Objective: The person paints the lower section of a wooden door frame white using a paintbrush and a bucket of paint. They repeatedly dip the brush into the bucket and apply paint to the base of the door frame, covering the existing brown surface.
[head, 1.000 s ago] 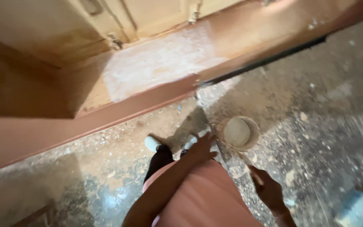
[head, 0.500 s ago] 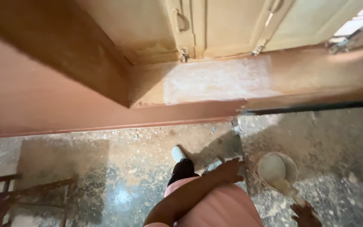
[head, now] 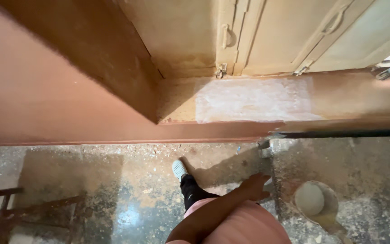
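A: Hand in view, low in the middle, the person's left hand (head: 254, 186), arm stretched forward over a pink-clad lap. Fingers loosely spread and slightly curled, holding nothing, hanging above the dusty speckled stone floor (head: 159, 180).

B: And the right hand?

A: Out of the picture. Can't say a thing about it.

B: What's closest to that left one?

A: The round bucket with pale cream paste inside (head: 316, 202), standing on the floor just to the hand's right, near but apart. A wooden handle (head: 339, 228) sticks out of it toward the bottom edge.

B: Anything ahead?

A: The reddish-brown painted ledge (head: 113, 131) running across, with a whitish plastered patch (head: 253, 99) on the sill above it. Behind that, cream cabinet doors (head: 271, 36) with small metal latches. One leg in black stretches forward, a white shoe (head: 178, 169) planted below the ledge.
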